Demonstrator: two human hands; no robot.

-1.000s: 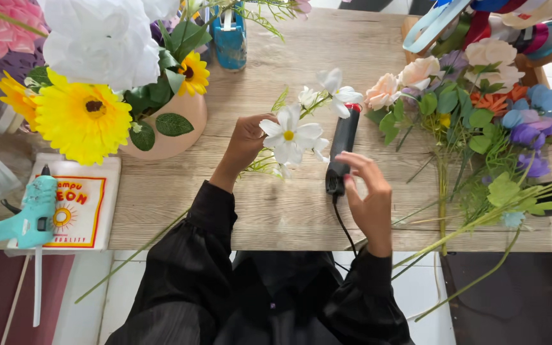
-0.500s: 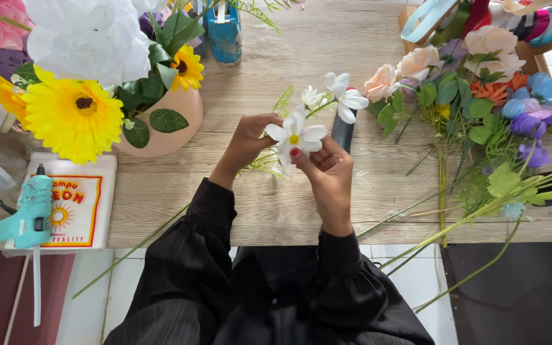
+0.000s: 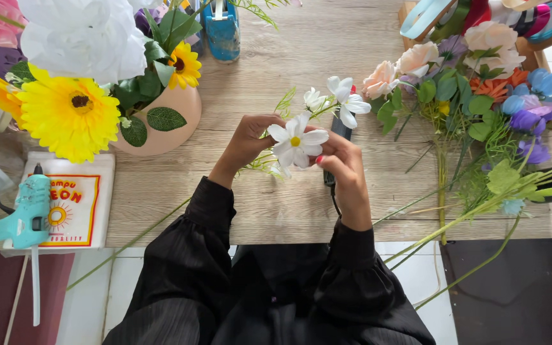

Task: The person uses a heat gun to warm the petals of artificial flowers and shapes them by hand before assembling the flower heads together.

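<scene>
white fabric daisy with yellow centre [image 3: 296, 143] sits pinched between both hands, above the wooden bench [image 3: 276, 204] | left hand [image 3: 248, 139] grips from left, right hand [image 3: 343, 163] from right | stem runs up-right toward more white blooms [image 3: 338, 99] | both equally close

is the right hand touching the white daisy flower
Touching. The head view shows the right hand with its fingertips pressed against the petals of the white daisy, no gap between them; the left hand grips it from the other side.

Wooden table [image 3: 327, 57] with flower pot [image 3: 161, 128], loose artificial flowers [image 3: 480, 83], glue gun [image 3: 23, 214].
</scene>
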